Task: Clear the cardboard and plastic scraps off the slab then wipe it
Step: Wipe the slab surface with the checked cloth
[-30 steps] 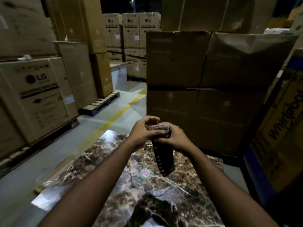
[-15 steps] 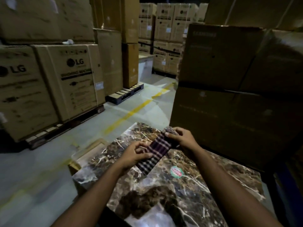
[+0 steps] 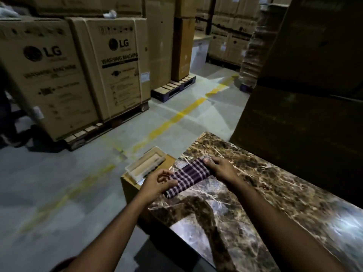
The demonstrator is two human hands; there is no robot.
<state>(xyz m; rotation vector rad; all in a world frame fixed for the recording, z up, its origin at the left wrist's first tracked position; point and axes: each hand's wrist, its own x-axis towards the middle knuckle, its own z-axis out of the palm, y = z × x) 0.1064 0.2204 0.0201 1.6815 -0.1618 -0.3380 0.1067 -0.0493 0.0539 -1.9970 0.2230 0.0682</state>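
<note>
A brown marble slab (image 3: 265, 193) with pale veins lies in front of me on a cardboard box. A folded purple checked cloth (image 3: 188, 177) lies stretched on its near left corner. My left hand (image 3: 157, 183) pinches the cloth's near end at the slab's left edge. My right hand (image 3: 220, 167) holds the far end, fingers curled over it and down on the slab. No cardboard or plastic scraps show on the slab's visible surface.
A cardboard and white foam piece (image 3: 146, 166) sticks out from the box at the slab's left. LG washing machine cartons (image 3: 115, 63) stand on pallets across the grey floor with a yellow line (image 3: 182, 112). Dark tall cartons (image 3: 306, 95) rise just behind the slab.
The cloth, held upright in the air by both hands a second ago, has been brought down and laid flat on the slab's left corner. My view has swung left and down.
</note>
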